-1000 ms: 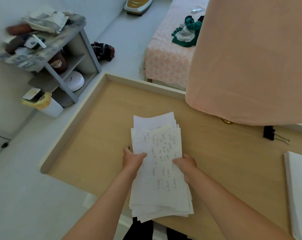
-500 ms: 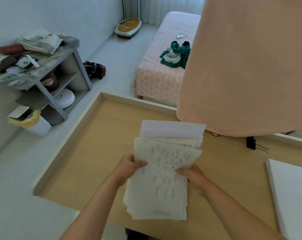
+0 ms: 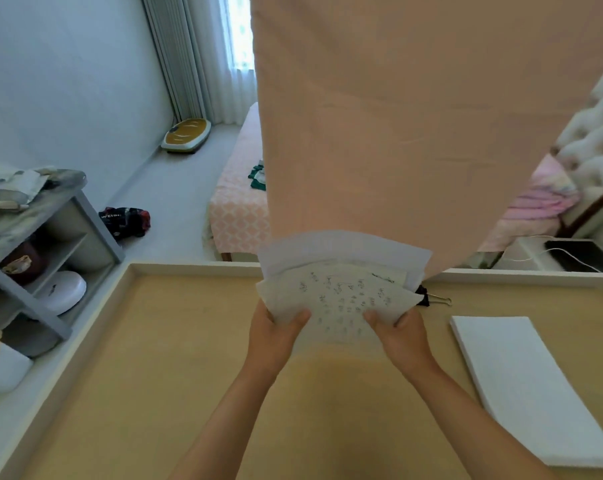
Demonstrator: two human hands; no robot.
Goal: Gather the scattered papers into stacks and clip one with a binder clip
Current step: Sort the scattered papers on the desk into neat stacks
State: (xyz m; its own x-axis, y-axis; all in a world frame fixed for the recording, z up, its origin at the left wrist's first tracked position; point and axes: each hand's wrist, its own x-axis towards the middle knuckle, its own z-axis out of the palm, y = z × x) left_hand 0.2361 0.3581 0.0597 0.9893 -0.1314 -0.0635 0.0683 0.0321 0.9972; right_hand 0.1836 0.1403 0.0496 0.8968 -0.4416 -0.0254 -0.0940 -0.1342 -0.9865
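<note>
While I hold the papers point(image 3: 341, 299) between both hands, my left hand point(image 3: 276, 327) clamps the left edge and my right hand point(image 3: 400, 332) clamps the right edge. Both thumbs lie on the handwritten face, and my other fingers are hidden behind the sheets. The bundle stands tilted away from me over the desk point(image 3: 154, 358). I cannot tell whether its lower edge touches the wood.

The top edges are plainly uneven: at least 2 blank sheets rise above the written one and splay out to either side. I judge the step in hand to be squaring this bundle. To do it well, I should loosen my grip a little so the sheets can slide. Then I should tap the bottom edge on the desk, turn the bundle, and tap 1 long side too.

The binder clip point(image 3: 431, 299) lies on the desk just beyond my right hand, partly behind the paper corner. A neat white stack point(image 3: 521, 386) lies well to the right of my right hand. A hanging peach cloth point(image 3: 397, 133) fills the view beyond the papers.
</note>
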